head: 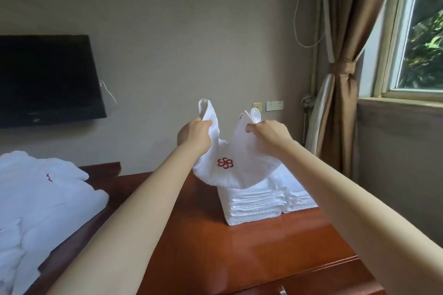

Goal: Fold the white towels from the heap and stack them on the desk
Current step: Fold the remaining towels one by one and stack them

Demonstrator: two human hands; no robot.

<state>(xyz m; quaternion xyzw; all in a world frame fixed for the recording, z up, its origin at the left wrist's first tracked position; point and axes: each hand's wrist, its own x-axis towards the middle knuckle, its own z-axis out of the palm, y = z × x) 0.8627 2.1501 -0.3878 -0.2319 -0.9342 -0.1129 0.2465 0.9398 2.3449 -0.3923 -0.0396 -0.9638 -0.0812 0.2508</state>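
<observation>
Above the table (pixel 263 258), at twelve o'clock, a folded white towel (pixel 230 163) with a red emblem sags between both hands; left hand (pixel 195 135) and right hand (pixel 269 135) each grip an upper corner, clamped; placing seems underway; next, lower it squarely onto the stack (pixel 254 206); the heap (pixel 43 199) waits at nine o'clock.

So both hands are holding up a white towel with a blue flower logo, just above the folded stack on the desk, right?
Nearly. The head view shows the logo is red, not blue. Both the left hand and right hand hold the white towel above the folded stack on the desk.
</observation>
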